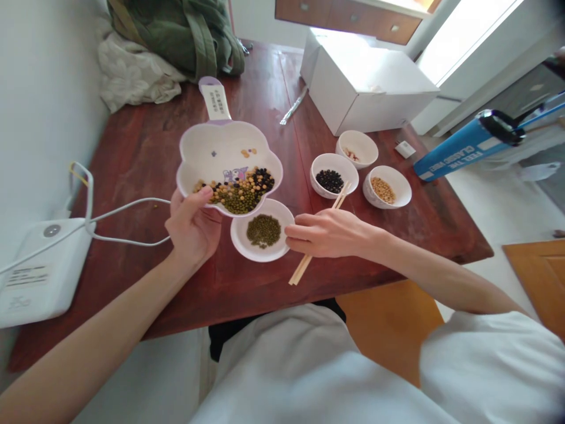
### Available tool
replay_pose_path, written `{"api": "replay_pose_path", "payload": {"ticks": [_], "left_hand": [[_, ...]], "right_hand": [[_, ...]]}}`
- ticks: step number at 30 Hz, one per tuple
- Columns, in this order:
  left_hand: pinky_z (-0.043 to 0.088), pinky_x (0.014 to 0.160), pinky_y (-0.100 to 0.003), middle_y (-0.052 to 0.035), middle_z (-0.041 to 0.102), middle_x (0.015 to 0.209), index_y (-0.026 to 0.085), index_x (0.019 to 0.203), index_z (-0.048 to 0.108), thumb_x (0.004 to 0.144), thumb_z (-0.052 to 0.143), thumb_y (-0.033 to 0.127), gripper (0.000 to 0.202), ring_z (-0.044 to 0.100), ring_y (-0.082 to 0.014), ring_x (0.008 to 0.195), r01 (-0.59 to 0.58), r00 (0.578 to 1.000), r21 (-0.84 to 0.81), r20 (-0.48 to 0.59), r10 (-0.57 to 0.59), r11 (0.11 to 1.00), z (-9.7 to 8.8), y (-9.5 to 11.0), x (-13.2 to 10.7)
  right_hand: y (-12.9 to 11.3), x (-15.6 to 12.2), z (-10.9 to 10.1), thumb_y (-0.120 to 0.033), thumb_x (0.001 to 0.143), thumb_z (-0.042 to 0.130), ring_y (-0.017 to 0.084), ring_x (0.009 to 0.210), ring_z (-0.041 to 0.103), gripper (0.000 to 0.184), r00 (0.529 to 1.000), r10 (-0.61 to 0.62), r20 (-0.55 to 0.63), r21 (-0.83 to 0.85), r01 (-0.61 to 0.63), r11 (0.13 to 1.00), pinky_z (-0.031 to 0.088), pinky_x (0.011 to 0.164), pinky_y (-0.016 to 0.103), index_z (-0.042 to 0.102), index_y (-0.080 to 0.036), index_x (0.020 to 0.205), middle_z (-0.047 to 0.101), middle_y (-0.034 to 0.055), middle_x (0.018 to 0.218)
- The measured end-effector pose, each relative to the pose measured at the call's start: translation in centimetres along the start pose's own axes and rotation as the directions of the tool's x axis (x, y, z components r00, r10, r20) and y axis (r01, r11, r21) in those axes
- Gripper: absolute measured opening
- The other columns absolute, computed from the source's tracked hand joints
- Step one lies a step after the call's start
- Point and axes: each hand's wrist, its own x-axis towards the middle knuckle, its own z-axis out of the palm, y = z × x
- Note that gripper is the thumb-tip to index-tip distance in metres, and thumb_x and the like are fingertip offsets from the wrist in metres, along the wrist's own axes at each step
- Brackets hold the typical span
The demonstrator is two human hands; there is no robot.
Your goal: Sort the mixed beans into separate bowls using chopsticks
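Observation:
My left hand (pixel 194 224) grips the rim of a white flower-shaped scoop (pixel 220 141), its thumb inside. The scoop is tilted towards me, with mixed green, black and yellowish beans (pixel 241 194) gathered at its near side. Just below it stands a small white bowl (pixel 238 244) of green beans (pixel 263 229). My right hand (pixel 322 232) is closed around a pair of wooden chopsticks (pixel 300 271), which come out on both sides of it. Its fingertips are at that bowl's right rim; whether they press on it is hidden.
Beyond my right hand stand bowls of black beans (pixel 330 181), yellowish beans (pixel 382 189) and pale reddish pieces (pixel 351 154). Behind them are a white box (pixel 344 100), a small charger (pixel 405 149) and a blue bottle (pixel 463 147). At left, a cable (pixel 128 206) runs by a white device (pixel 48 265). A green bag (pixel 185 41) lies at the back.

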Motion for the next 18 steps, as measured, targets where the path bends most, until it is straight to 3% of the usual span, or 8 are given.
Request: {"api": "replay_pose_path", "payload": {"ticks": [4,9,12,15,16,18], "left_hand": [[0.065,0.115,-0.043,0.0016,0.089,0.094,0.023,0.099,0.082,0.074,0.09,0.02,0.026,0.082,-0.0254,0.11,0.153,0.988,-0.012,-0.018,-0.153,0.988,0.1,0.0,-0.8],[0.064,0.118,-0.051,-0.0037,0.092,0.115,0.025,0.129,0.082,0.079,0.086,0.026,0.05,0.08,-0.0365,0.132,0.242,0.965,0.024,0.102,-0.244,0.97,0.5,0.2,-2.1],[0.065,0.116,-0.054,-0.0074,0.092,0.119,0.022,0.131,0.081,0.08,0.084,0.03,0.052,0.081,-0.0403,0.132,0.288,0.949,0.06,0.112,-0.293,0.956,0.6,0.3,-2.5],[0.065,0.115,-0.055,-0.0089,0.092,0.119,0.019,0.128,0.082,0.076,0.083,0.029,0.053,0.081,-0.0431,0.132,0.326,0.939,0.092,0.078,-0.333,0.941,0.6,0.4,-2.7],[0.065,0.115,-0.056,-0.0087,0.092,0.118,0.019,0.124,0.083,0.076,0.084,0.03,0.05,0.082,-0.0433,0.131,0.35,0.933,0.094,0.055,-0.355,0.932,0.6,0.4,-2.7],[0.066,0.112,-0.056,-0.0083,0.092,0.112,0.019,0.114,0.084,0.076,0.085,0.034,0.041,0.084,-0.0432,0.125,0.392,0.919,0.086,0.001,-0.393,0.916,0.4,0.3,-2.8]], "right_hand": [[-0.8,-1.4,0.3,-0.01,0.12,0.056,0.014,0.094,0.072,0.021,0.989,-0.066,-0.13,0.032,0.071,0.997,0.038,0.052,0.032,0.074,-0.02,0.116,0.077,0.0041,0.114],[-1.4,-0.6,1.0,-0.015,0.119,0.062,0.014,0.096,0.076,0.016,0.962,-0.088,-0.258,0.11,0.12,0.987,0.045,0.049,0.029,0.078,-0.018,0.117,0.081,0.0042,0.115],[-1.4,-0.1,1.1,-0.038,0.124,0.06,0.015,0.094,0.08,0.032,0.92,-0.045,-0.39,0.196,0.131,0.972,0.053,0.05,0.028,0.079,-0.013,0.128,0.084,0.0081,0.118],[-1.1,-2.1,0.1,-0.055,0.122,0.059,0.018,0.094,0.084,0.049,0.822,0.021,-0.57,0.255,0.153,0.955,0.063,0.06,0.026,0.081,-0.011,0.124,0.085,0.0123,0.113],[-0.9,-3.3,-0.5,-0.059,0.121,0.06,0.02,0.095,0.085,0.051,0.805,0.061,-0.59,0.287,0.139,0.948,0.067,0.065,0.027,0.082,-0.013,0.121,0.085,0.0128,0.109],[-0.2,-5.9,-1.8,-0.07,0.118,0.057,0.026,0.101,0.086,0.06,0.817,0.168,-0.551,0.378,0.065,0.924,0.072,0.073,0.033,0.084,-0.017,0.119,0.083,0.0152,0.107]]}}
